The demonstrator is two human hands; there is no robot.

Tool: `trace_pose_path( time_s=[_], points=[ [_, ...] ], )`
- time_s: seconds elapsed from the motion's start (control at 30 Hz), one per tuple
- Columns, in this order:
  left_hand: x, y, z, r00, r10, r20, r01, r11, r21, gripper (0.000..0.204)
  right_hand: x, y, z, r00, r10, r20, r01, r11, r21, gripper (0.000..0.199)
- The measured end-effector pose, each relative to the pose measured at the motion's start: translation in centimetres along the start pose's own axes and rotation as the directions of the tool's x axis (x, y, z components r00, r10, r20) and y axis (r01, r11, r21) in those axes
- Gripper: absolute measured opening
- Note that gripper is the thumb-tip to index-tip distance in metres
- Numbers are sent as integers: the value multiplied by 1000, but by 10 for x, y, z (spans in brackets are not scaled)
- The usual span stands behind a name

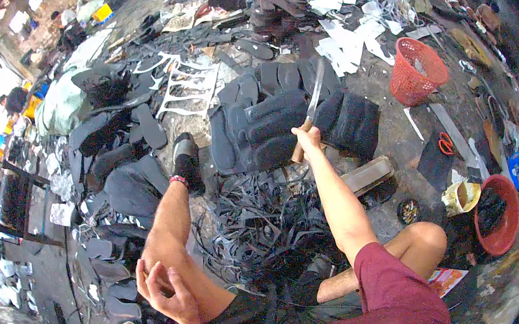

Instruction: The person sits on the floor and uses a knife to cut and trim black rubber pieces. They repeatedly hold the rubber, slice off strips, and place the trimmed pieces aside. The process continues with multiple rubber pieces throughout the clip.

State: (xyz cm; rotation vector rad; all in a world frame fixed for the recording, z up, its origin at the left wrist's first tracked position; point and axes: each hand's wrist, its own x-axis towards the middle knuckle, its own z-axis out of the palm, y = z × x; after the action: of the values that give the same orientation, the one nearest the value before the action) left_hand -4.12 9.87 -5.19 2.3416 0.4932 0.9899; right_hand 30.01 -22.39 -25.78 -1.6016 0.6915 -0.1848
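The right grip (308, 136) was closed round a knife (315, 96) that pointed to one o'clock over black slabs (268, 127); the left grip (170, 293), half-curled at seven o'clock, looked empty. A slipping knife could have gashed the slabs.

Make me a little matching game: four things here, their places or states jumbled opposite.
1. long-bladed knife with wooden handle
2. tangled heap of thin black strips
3. nearer red plastic basket
4. left hand

A. black material inside
B. half-curled, nothing visible in it
C. gripped in the right hand
D. heaped just right of the left shin

Pairs: 1-C; 2-D; 3-A; 4-B
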Motion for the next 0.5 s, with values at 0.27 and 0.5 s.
trace_pose_path(
  time_s=[0.27, 0.5],
  points=[
    [2, 0, 4, 1000, 14, 9, -14, 1000, -24, 24, 70, 50, -24, 982, -161, -97, 94, 868, -488, 56],
    [-5, -6, 2, 1000, 14, -17, -14, 1000, 1, 26, 6, -7, -38, 994, 75, 73, -65, 990, -126, 47]
  ],
)
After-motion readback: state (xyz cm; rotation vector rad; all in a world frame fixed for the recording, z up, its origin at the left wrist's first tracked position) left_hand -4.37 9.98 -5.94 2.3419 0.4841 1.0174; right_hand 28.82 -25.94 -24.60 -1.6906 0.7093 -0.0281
